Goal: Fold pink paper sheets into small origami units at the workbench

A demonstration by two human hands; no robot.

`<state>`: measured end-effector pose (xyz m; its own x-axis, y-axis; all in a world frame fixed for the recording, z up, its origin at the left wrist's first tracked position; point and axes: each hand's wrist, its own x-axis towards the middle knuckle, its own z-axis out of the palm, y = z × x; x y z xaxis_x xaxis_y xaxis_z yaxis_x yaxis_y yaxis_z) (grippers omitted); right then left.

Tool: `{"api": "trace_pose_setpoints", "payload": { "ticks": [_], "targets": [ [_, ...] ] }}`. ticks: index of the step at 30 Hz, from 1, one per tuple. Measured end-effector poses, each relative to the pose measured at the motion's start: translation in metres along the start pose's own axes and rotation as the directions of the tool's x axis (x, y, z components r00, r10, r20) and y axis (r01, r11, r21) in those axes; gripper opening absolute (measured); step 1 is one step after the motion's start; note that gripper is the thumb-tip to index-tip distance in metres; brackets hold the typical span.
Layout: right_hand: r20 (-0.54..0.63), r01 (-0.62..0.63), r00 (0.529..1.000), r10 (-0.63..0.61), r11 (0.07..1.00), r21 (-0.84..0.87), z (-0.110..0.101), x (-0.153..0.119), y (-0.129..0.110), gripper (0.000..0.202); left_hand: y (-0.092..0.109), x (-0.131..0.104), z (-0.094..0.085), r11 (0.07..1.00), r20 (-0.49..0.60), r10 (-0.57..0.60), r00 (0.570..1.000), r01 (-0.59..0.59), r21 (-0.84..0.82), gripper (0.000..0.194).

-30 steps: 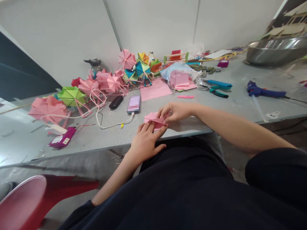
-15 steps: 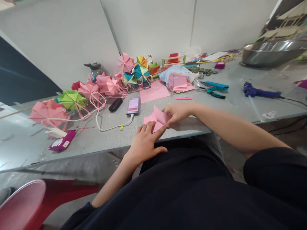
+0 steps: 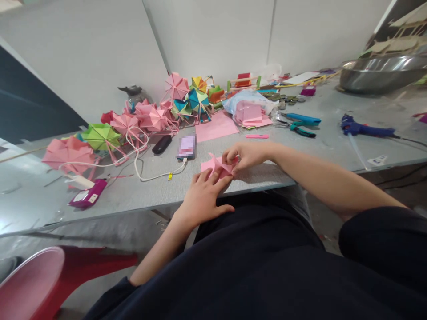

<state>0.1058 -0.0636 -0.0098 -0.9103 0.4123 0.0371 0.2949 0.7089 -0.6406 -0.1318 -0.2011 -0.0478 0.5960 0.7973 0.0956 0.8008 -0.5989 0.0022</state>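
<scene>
Evidently light and easily creased, the pink paper (image 3: 207,165) lay near the front edge of the table (image 3: 160,191), left hand (image 3: 202,202) spread on it, right hand (image 3: 247,155) gripping its side (folds looked safest to hold).

Half a sec ago the flap (image 3: 216,163) of my pink paper (image 3: 207,166) stood tall; now it's down lower, w/ a small pt. poking up at its far L end. 1 sec ago it lay flatter, w/o that pt. showing. My R hand's (image 3: 248,155) fingers, out by the R edge ½ sec ago, have curled in over the paper, approx. as they were 1 sec back. My L hand's (image 3: 204,198) fingertips have spread & reach a bit farther onto the paper vs. ½ sec ago.
</scene>
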Motion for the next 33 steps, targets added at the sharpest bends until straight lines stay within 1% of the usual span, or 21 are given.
{"api": "trace_pose_setpoints", "payload": {
  "ticks": [4, 6, 11, 15, 17, 19, 20, 22, 23, 24, 25, 26, 27, 28, 29, 30, 32, 33],
  "targets": [
    [-0.013, -0.017, 1.0, 0.017, 1.0, -0.026, 0.0, -0.001, -0.002, 0.026, -0.005, 0.005, -0.008, 0.999, 0.036, 0.023, 0.999, -0.021, -0.048, 0.098],
    [-0.012, -0.024, 1.0, 0.024, 0.999, -0.033, 0.0, -0.002, -0.002, 0.025, -0.007, 0.007, -0.009, 0.997, 0.04, 0.036, 0.999, -0.033, -0.068, 0.1],
    [-0.003, -0.01, 1.0, 0.01, 1.0, -0.027, 0.0, -0.001, -0.001, 0.021, -0.008, 0.006, 0.0, 0.995, -0.041, 0.054, 0.998, -0.057, -0.079, 0.096],
    [-0.004, -0.017, 1.0, 0.017, 1.0, -0.025, 0.002, 0.001, 0.001, 0.015, -0.005, 0.004, 0.003, 0.998, -0.076, 0.039, 0.996, -0.043, -0.051, 0.088],
    [0.003, -0.02, 1.0, 0.02, 1.0, -0.005, 0.003, 0.001, 0.001, 0.014, -0.006, 0.004, 0.003, 0.997, -0.083, 0.037, 0.996, -0.042, -0.068, 0.08],
    [0.01, -0.014, 1.0, 0.013, 1.0, 0.015, 0.003, 0.002, 0.001, 0.015, -0.008, 0.005, 0.003, 0.992, -0.113, 0.035, 0.993, -0.049, -0.12, 0.069],
    [0.013, -0.01, 1.0, 0.01, 1.0, 0.02, 0.003, 0.002, 0.0, 0.016, -0.009, 0.005, 0.004, 0.986, -0.144, 0.027, 0.989, -0.05, -0.161, 0.059],
    [0.017, -0.011, 1.0, 0.011, 1.0, 0.024, 0.004, 0.003, 0.0, 0.015, -0.013, 0.004, 0.007, 0.962, -0.232, -0.024, 0.972, -0.041, -0.271, 0.036],
    [0.016, -0.018, 1.0, 0.018, 1.0, 0.025, 0.005, 0.004, 0.001, 0.014, -0.015, 0.004, 0.009, 0.944, -0.29, -0.073, 0.954, -0.027, -0.329, 0.027],
    [0.015, -0.029, 0.999, 0.029, 0.999, 0.024, 0.005, 0.004, 0.001, 0.013, -0.016, 0.003, 0.011, 0.925, -0.352, -0.133, 0.926, -0.012, -0.38, 0.022],
    [0.011, -0.042, 0.999, 0.042, 0.999, 0.023, 0.005, 0.004, 0.001, 0.012, -0.017, 0.003, 0.013, 0.907, -0.41, -0.192, 0.891, 0.002, -0.421, 0.022],
    [0.006, -0.055, 0.998, 0.055, 0.998, 0.02, 0.005, 0.004, 0.001, 0.012, -0.018, 0.003, 0.015, 0.893, -0.456, -0.241, 0.857, 0.012, -0.45, 0.026],
    [-0.001, -0.066, 0.998, 0.066, 0.998, 0.015, 0.005, 0.005, 0.001, 0.012, -0.018, 0.003, 0.016, 0.885, -0.482, -0.274, 0.832, 0.022, -0.466, 0.033],
    [-0.007, -0.072, 0.997, 0.072, 0.997, 0.009, 0.005, 0.004, 0.001, 0.012, -0.018, 0.004, 0.017, 0.881, -0.488, -0.294, 0.822, 0.035, -0.472, 0.04],
    [-0.009, -0.073, 0.997, 0.073, 0.997, 0.004, 0.005, 0.004, 0.0, 0.012, -0.018, 0.005, 0.018, 0.88, -0.472, -0.302, 0.828, 0.052, -0.471, 0.045],
    [-0.009, -0.068, 0.998, 0.068, 0.998, 0.002, 0.005, 0.004, 0.0, 0.012, -0.018, 0.005, 0.018, 0.881, -0.442, -0.305, 0.843, 0.074, -0.467, 0.046],
    [0.006, -0.037, 0.999, 0.037, 0.999, 0.007, 0.005, 0.004, 0.0, 0.011, -0.016, 0.007, 0.019, 0.881, -0.383, -0.32, 0.866, 0.123, -0.458, 0.043],
    [0.017, -0.022, 1.0, 0.022, 1.0, 0.013, 0.005, 0.004, 0.0, 0.011, -0.016, 0.007, 0.019, 0.878, -0.362, -0.331, 0.871, 0.144, -0.456, 0.042]
  ]
}}
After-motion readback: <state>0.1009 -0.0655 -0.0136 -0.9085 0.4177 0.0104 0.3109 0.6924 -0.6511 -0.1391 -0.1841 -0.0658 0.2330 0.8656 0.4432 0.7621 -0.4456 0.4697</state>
